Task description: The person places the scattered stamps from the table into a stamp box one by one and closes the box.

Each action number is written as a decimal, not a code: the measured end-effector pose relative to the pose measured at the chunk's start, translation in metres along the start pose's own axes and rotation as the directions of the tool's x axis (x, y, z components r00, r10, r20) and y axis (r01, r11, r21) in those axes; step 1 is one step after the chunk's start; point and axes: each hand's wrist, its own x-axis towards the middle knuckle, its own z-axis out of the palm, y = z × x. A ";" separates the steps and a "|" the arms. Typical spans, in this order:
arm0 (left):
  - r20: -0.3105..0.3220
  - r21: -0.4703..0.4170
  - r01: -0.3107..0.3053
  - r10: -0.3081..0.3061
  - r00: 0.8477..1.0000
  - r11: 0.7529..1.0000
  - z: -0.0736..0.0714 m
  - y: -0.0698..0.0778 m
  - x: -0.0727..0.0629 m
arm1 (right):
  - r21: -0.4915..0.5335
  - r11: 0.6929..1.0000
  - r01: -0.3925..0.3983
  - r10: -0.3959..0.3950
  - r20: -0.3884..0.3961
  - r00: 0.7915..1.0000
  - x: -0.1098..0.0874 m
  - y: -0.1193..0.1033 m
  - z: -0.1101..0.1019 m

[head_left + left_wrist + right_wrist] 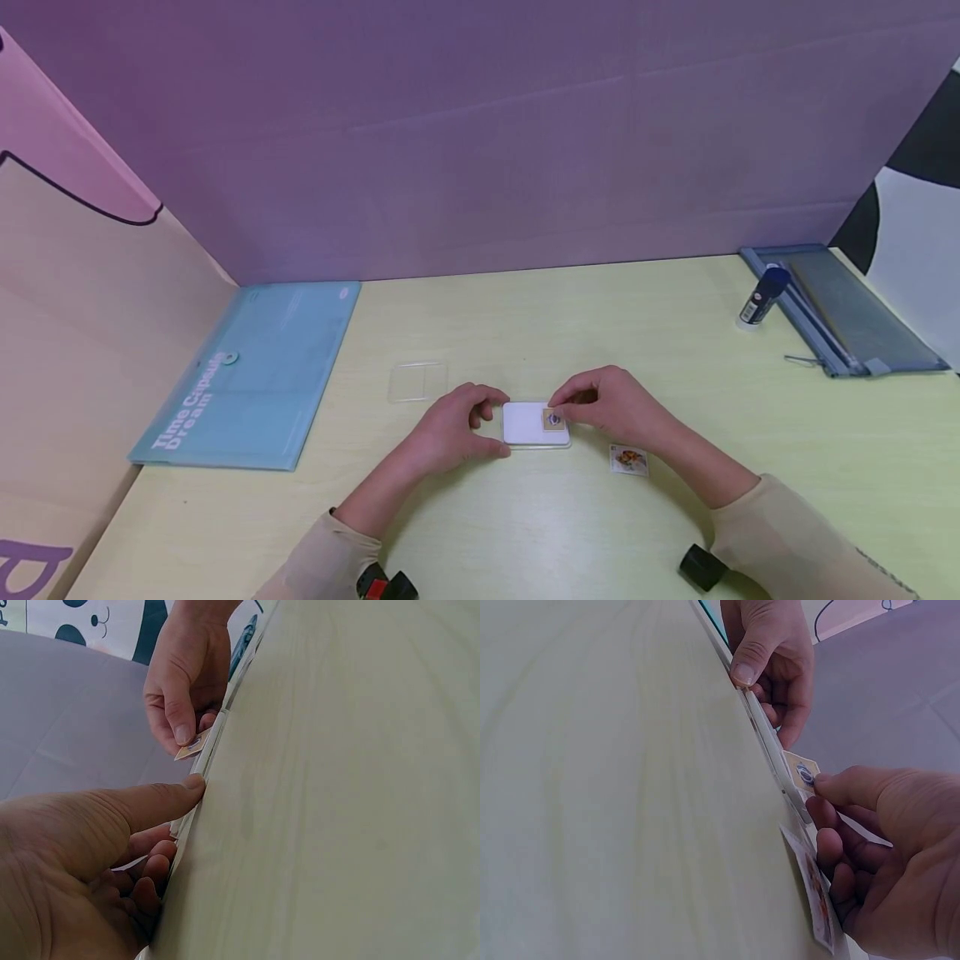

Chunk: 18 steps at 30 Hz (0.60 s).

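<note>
Nearest, the left sleeve point(318, 560) and right sleeve point(787, 533) lead up to two bare hands over the desk point(510, 533). On the near side of the right hand, beneath its wrist, a loose sticker point(628, 461) with a red and orange print lies on the desk.

The left hand point(452, 429) is clamped on the left end of a white card point(520, 423), thumb at the near corner and forefinger at the far corner. The card lies between the two hands; a clear base point(542, 447) shows along its near edge.

The right hand point(613, 407) has thumb and finger pinched together on a tan sticker point(551, 423). This sticker is at the card's right end, tilted in the right wrist view.

Just beyond the left hand lies a clear lid point(417, 382); well to that hand's left is a blue folder point(262, 375). Beyond the right hand, to its right, a glue stick point(763, 297) stands beside a grey-blue pouch point(862, 308). Farthest from both hands, a purple panel point(487, 167) rises behind the desk.
</note>
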 end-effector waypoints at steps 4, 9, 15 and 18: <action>-0.001 0.000 -0.003 0.003 1.000 1.000 -0.001 0.000 0.000 | -0.002 1.000 -0.002 0.002 -0.003 1.000 0.000 -0.001 0.000; -0.004 0.006 -0.010 0.010 1.000 1.000 -0.001 0.000 0.000 | 0.001 1.000 -0.006 0.006 -0.002 1.000 0.000 -0.001 0.000; -0.004 0.003 -0.009 0.009 1.000 1.000 -0.001 0.000 0.001 | 0.004 1.000 0.008 -0.008 0.000 1.000 0.000 0.000 0.000; -0.004 0.002 -0.006 0.006 1.000 1.000 -0.001 0.000 0.001 | 0.009 1.000 0.012 -0.012 0.003 1.000 0.000 0.001 -0.001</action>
